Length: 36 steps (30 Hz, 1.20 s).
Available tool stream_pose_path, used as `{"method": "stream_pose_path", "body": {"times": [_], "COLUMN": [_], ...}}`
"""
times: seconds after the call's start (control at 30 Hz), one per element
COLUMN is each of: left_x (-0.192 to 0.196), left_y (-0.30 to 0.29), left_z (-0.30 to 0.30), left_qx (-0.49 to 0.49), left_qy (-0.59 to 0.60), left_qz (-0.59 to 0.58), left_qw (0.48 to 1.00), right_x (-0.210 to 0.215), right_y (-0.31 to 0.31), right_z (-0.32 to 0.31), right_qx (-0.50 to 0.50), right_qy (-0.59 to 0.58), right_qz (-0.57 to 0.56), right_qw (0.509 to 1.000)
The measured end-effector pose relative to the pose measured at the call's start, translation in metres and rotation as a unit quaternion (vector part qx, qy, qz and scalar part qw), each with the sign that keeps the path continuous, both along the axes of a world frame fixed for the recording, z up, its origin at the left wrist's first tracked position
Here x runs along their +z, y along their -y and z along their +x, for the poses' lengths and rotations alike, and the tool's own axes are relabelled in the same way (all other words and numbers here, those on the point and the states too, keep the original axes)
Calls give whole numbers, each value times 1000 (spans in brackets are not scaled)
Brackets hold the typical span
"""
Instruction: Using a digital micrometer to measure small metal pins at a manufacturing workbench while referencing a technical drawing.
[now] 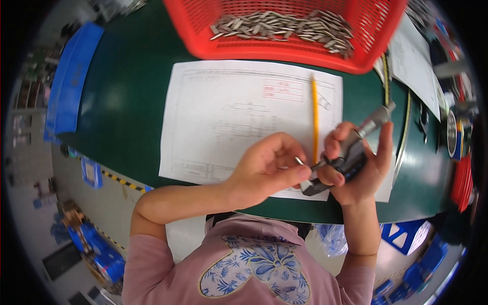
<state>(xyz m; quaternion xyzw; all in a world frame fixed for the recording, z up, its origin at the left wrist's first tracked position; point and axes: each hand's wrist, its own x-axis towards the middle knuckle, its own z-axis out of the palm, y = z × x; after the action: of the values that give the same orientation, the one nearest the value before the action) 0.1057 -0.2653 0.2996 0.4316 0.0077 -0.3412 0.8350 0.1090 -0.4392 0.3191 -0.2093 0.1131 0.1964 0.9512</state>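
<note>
My right hand [368, 175] is wrapped round a micrometer [376, 120], its silver thimble pointing up and to the right and its dark frame tilted toward my left hand. My left hand [267, 170] pinches a small metal piece [299, 160] between thumb and fingers, close beside the micrometer's jaws. Whether the piece touches the measuring faces is hidden by my fingers. Beneath both hands lies a white sheet with a technical drawing [203, 117]. A yellow pencil [315, 117] rests on the sheet's right part, just beyond my hands.
Past the sheet stands a red plastic basket [325, 63] holding many flat metal pieces [284, 26]. A blue bin [76, 76] sits at the green table's [122, 112] left edge. More papers [414, 66] and a steel rule [404, 132] lie at the right.
</note>
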Motion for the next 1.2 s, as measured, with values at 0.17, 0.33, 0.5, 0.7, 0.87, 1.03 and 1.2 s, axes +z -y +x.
{"method": "stream_pose_path", "body": {"times": [0.17,0.33,0.5,0.7,0.87,1.03,1.2], "left_x": [0,-2,-2,-3,8,9,5], "left_y": [-2,-4,-3,-2,-13,-41,-33], "left_z": [-4,-4,-2,0,44,146,190], "left_qx": [6,-32,-34,-26,59,164,111], "left_qy": [0,17,18,22,278,555,581], "left_qz": [-17,-20,-16,-23,207,604,685], "left_qw": [1000,999,999,999,936,548,425], "right_x": [1,-2,-2,-2,1,1,-2], "right_y": [-9,-4,-3,-3,1,1,0], "right_z": [1,2,3,5,4,1,0], "right_qx": [0,24,21,17,-7,28,25], "right_qy": [-1,0,-4,-5,-24,-7,1], "right_qz": [-110,-61,-69,-66,-58,-28,-22], "right_qw": [994,998,997,998,998,999,999]}}
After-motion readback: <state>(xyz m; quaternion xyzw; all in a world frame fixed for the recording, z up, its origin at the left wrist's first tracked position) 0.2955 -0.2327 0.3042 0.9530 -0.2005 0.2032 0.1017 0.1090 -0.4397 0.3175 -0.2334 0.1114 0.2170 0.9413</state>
